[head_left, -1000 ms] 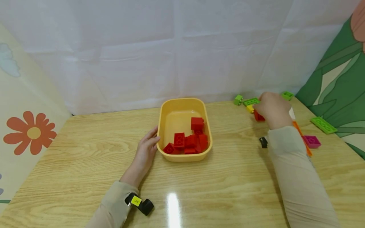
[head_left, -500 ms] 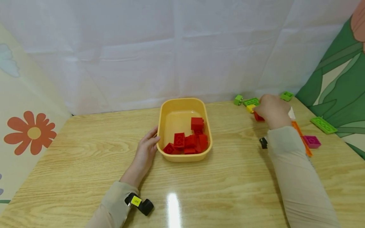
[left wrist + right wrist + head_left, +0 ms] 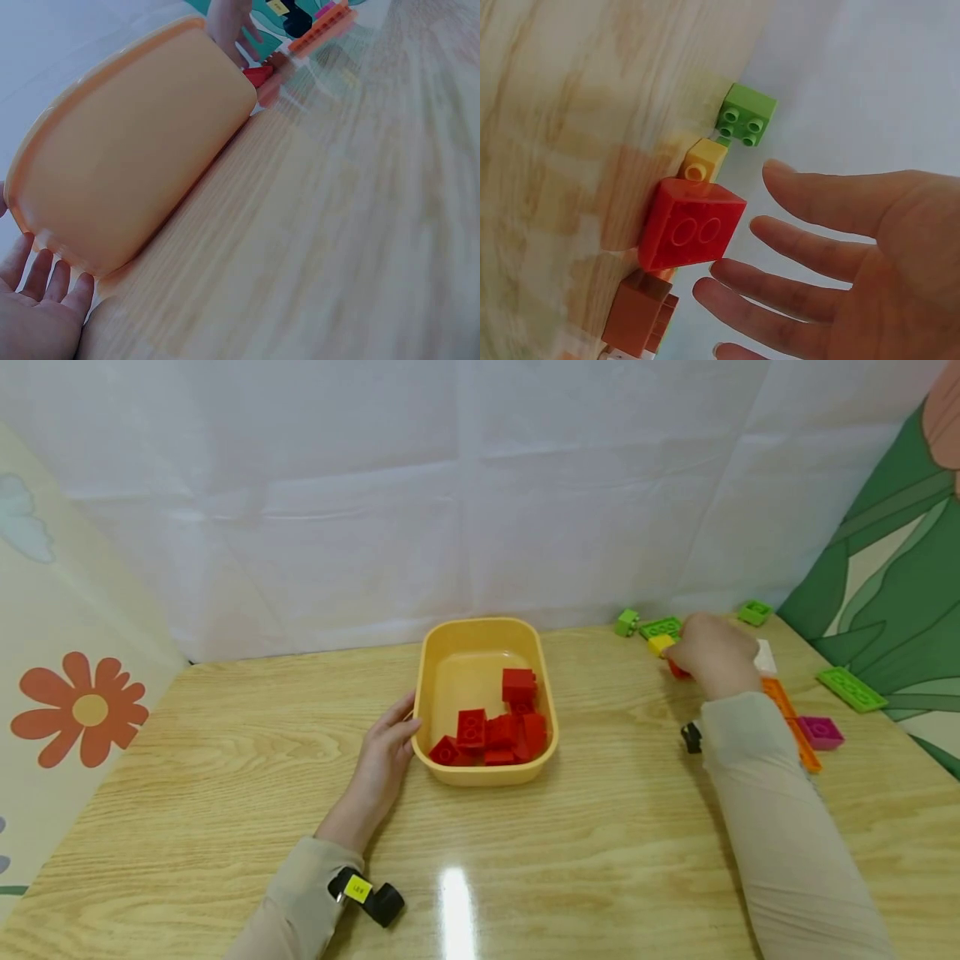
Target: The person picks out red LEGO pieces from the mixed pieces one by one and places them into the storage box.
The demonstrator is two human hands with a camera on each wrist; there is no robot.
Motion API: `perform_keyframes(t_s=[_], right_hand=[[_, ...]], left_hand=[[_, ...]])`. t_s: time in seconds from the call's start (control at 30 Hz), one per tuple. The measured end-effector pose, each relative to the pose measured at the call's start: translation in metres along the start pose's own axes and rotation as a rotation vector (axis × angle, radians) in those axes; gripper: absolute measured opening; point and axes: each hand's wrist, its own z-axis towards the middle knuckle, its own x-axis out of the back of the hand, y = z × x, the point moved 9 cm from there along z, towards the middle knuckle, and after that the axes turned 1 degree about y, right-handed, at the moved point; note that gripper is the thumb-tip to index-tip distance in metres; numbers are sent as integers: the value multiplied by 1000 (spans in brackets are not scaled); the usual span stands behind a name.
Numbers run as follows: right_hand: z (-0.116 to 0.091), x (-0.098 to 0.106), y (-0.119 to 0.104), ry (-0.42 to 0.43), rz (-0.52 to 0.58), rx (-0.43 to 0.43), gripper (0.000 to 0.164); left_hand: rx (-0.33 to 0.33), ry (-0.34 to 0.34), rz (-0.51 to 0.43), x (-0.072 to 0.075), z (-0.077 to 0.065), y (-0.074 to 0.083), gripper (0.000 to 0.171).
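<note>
My left hand (image 3: 381, 760) rests its fingers along the outer wall of a yellow plastic bin (image 3: 480, 775), its thumb at the rim. Relaxed fingertips touch the bin's end in the left wrist view. Inside the bin lie several red toy bricks (image 3: 501, 732) toward the near side. My right hand (image 3: 870, 270) is at the far right, fingers extended and apart, with nothing between them. Its fingertips are right beside a red brick (image 3: 693, 226) lying with its studs sideways. A yellow brick (image 3: 705, 159) and a green brick (image 3: 747, 114) stand just past it.
Around the right hand lie green plates (image 3: 852, 689), a white piece (image 3: 765, 658), orange strips (image 3: 804, 745), a magenta brick (image 3: 821, 733) and a brown brick (image 3: 636, 313). A white cloth (image 3: 330, 510) backs the wooden table (image 3: 540, 868); a painted green panel (image 3: 900, 602) stands at right.
My right hand has shifted slightly down and left beside the red brick, showing more of the white piece and orange strips. The left hand and the bin stay put.
</note>
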Motion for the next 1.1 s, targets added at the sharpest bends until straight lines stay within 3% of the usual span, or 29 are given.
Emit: perform_keyframes(t_s=[1.1], right_hand=[[8,-20,10,-104,-29,-36,25]], left_hand=[[-1,-1,1,0,0,-1,54]])
